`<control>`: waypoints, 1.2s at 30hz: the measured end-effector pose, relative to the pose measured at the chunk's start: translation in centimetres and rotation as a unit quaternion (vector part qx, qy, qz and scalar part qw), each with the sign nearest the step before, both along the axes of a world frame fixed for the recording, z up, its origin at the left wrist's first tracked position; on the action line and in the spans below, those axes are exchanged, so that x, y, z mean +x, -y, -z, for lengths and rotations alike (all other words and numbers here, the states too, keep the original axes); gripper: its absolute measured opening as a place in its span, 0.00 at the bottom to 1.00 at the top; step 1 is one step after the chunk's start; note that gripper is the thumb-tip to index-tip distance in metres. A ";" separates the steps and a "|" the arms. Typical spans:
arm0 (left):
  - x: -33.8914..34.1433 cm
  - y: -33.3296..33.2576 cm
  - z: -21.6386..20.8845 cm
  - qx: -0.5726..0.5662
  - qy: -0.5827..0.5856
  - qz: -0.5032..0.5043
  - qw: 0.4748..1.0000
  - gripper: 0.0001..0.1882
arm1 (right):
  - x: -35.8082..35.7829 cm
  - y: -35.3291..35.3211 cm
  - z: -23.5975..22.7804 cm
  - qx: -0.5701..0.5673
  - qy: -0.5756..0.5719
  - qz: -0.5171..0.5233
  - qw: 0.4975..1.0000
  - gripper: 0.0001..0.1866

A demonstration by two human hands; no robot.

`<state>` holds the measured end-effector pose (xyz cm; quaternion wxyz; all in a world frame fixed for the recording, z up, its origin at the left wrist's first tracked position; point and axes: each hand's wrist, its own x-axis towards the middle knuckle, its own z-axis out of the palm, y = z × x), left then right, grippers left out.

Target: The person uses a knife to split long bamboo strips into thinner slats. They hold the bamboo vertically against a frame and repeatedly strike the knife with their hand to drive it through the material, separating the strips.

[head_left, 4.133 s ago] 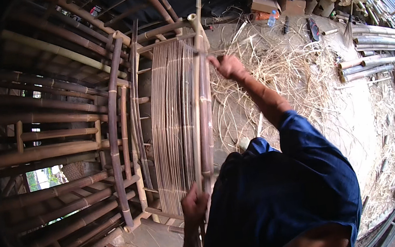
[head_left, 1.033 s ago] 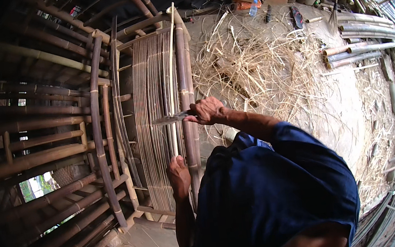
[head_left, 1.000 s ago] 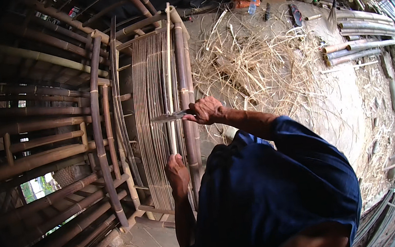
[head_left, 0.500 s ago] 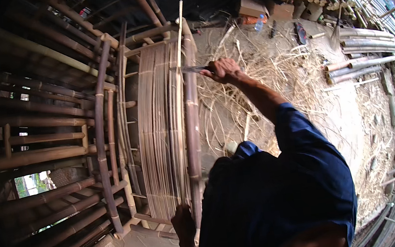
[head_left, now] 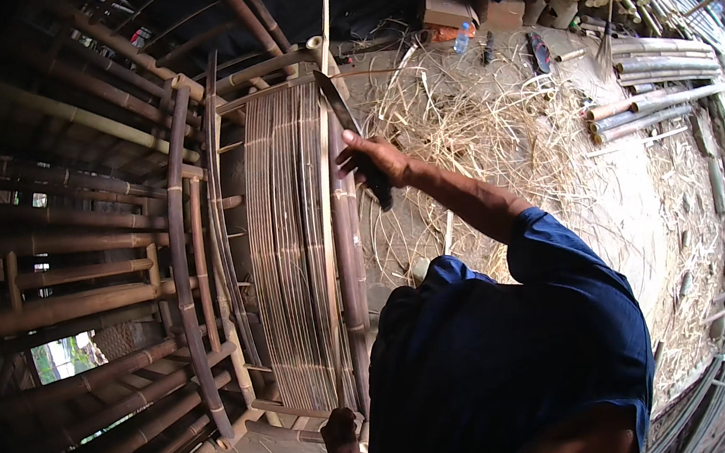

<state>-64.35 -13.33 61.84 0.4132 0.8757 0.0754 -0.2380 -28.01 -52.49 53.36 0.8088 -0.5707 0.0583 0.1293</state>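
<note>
Low at the frame's near end, my left hand (head_left: pixel 341 433) is closed around the near end of a long, pale bamboo strip (head_left: pixel 325 177). The strip runs lengthwise along the right side of a bamboo bench frame and sticks out past its far end. My right hand (head_left: pixel 377 159) grips the dark handle of a large knife (head_left: pixel 335 103), thumb along it. The blade points away and slightly left, its tip beside the strip near the far end. Left of the strip, many thin bamboo slats (head_left: pixel 287 236) lie side by side across the frame.
A thick bamboo pole (head_left: pixel 352 273) edges the bench's right side. Bamboo racks (head_left: pixel 184 248) stand to the left. Shavings (head_left: pixel 477 131) litter the floor at right, with cut poles (head_left: pixel 647 114), a cardboard box (head_left: pixel 449 9) and a plastic bottle (head_left: pixel 462 38) beyond.
My right hand has come nearer and left, and the knife has swung from lying across the strip to pointing away. My left hand sits slightly lower, still closed on the strip.
</note>
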 end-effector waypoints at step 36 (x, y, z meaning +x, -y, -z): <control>8.3 5.9 3.5 -0.057 0.092 -0.012 0.994 0.26 | -5.3 -3.5 0.8 -0.624 0.341 -0.171 0.683 0.40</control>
